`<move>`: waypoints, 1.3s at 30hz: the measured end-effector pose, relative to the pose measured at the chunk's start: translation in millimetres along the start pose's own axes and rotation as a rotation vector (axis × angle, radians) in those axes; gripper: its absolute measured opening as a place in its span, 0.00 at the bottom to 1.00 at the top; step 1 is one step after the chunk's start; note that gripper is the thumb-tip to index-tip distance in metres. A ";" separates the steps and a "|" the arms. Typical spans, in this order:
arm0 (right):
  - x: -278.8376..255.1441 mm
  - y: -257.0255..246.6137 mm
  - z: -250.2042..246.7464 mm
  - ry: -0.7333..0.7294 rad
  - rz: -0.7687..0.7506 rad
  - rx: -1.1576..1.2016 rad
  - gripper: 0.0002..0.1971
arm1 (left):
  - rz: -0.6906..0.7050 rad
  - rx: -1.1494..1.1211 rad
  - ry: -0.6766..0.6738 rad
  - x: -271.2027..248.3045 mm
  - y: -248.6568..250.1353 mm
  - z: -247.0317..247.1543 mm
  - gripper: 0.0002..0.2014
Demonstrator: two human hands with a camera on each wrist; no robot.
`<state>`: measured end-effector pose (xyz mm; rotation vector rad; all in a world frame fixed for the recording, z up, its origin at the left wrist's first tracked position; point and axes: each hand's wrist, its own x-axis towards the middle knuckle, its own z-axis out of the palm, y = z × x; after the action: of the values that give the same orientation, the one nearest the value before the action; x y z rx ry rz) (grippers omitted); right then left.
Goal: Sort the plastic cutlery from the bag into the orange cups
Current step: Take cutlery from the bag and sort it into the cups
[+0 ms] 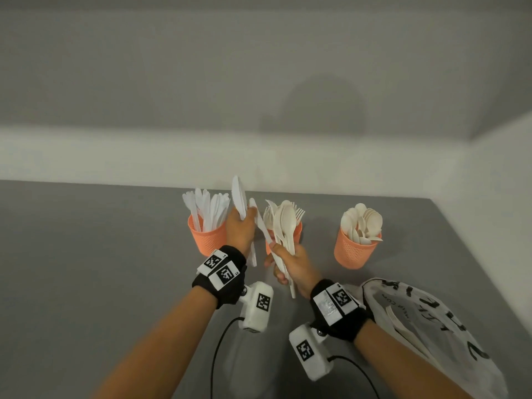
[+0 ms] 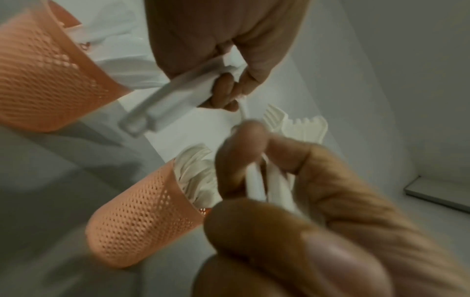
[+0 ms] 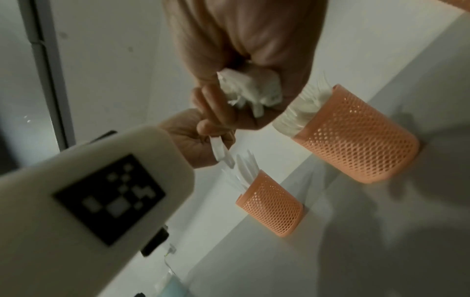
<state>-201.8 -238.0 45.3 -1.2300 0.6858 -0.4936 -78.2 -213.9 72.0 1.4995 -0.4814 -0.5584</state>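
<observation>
Three orange mesh cups stand in a row at the wall. The left cup point(image 1: 207, 237) holds white knives, the middle cup point(image 1: 298, 230) forks, the right cup point(image 1: 355, 251) cream spoons. My left hand point(image 1: 241, 224) grips a few white knives point(image 1: 239, 197) upright between the left and middle cups. My right hand point(image 1: 288, 262) grips a mixed bundle of cream spoons and other cutlery point(image 1: 286, 223) in front of the middle cup. In the left wrist view the knife handles point(image 2: 175, 98) stick out of my left fist. The bundle's handle ends point(image 3: 251, 88) show in the right wrist view.
The white plastic bag point(image 1: 426, 321) with black lettering lies at the right on the grey table point(image 1: 100, 269), with more cutlery inside. Black cables trail from the wrist cameras near the front edge. A white wall runs close behind the cups.
</observation>
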 end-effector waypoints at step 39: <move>42.8 11.9 0.7 0.032 0.182 -0.063 0.14 | 0.242 0.306 0.220 115.0 -41.0 -94.8 0.12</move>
<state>-171.3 -263.3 25.2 -1.2068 0.8376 -0.3434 68.6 -209.9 23.9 1.7394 -0.5845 -0.1296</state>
